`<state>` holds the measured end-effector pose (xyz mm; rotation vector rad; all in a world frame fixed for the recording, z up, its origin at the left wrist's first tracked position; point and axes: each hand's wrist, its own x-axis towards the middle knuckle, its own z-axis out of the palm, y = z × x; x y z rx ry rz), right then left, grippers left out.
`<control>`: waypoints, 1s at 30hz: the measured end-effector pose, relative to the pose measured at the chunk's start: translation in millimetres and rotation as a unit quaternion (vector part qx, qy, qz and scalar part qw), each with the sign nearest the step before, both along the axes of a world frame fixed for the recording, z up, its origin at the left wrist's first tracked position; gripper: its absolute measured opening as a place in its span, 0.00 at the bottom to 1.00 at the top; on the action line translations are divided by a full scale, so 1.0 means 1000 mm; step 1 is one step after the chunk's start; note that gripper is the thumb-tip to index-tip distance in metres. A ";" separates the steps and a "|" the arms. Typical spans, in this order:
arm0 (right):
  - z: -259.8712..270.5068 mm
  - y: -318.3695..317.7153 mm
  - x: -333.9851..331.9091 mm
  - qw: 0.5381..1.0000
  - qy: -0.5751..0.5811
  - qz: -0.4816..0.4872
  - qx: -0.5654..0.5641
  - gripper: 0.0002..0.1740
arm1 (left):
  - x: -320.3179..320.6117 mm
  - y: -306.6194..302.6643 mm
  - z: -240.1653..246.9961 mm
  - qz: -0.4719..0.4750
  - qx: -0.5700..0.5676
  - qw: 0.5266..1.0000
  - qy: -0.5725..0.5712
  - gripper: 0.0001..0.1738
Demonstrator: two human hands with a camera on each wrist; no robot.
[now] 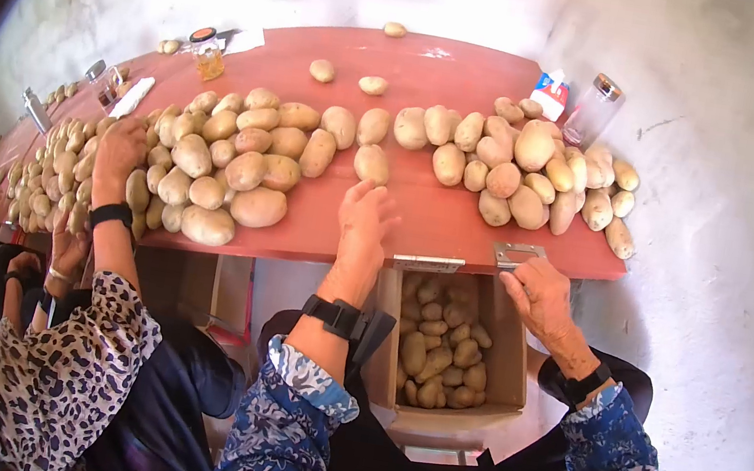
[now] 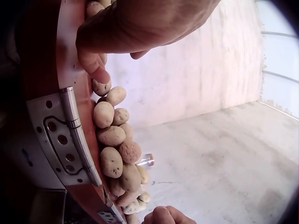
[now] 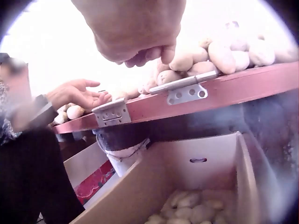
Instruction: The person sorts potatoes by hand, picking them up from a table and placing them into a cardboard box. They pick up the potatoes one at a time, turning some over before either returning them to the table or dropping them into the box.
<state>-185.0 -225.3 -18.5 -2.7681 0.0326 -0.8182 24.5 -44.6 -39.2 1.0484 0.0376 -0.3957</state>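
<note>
My left hand (image 1: 363,228) is over the table's front edge with its palm partly turned up and fingers spread, holding nothing visible. Its fingertips are close to a single potato (image 1: 371,165); whether they touch cannot be told. In the right wrist view the same hand (image 3: 77,94) has loosely extended fingers. The right hand (image 1: 539,301) is by a metal hinge (image 1: 519,255), above the box, its fingers curled with no potato visible in them. From below, those curled fingers of the right hand (image 3: 140,32) appear near the potato pile (image 3: 222,57).
Potatoes (image 1: 246,170) are heaped left and right on the red table (image 1: 462,72). A cardboard box (image 1: 511,365) with potatoes is below the edge. Another person's hand (image 1: 120,157) touches the left heap. A jar (image 1: 207,56) and a clear bottle (image 1: 594,112) stand farther back.
</note>
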 end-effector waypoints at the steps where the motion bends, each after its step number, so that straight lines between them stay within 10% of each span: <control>1: -0.003 -0.006 0.002 0.999 -0.046 -0.017 0.014 0.14 | 0.000 -0.001 -0.001 -0.004 -0.001 1.000 0.000 0.28; 12: -0.036 -0.052 -0.015 0.963 -0.040 -0.188 0.188 0.22 | 0.002 0.003 0.000 -0.045 -0.013 0.999 0.007 0.30; 30: -0.066 -0.157 0.001 0.927 -0.039 -0.370 0.049 0.10 | 0.001 0.000 -0.004 -0.053 -0.002 0.999 0.005 0.29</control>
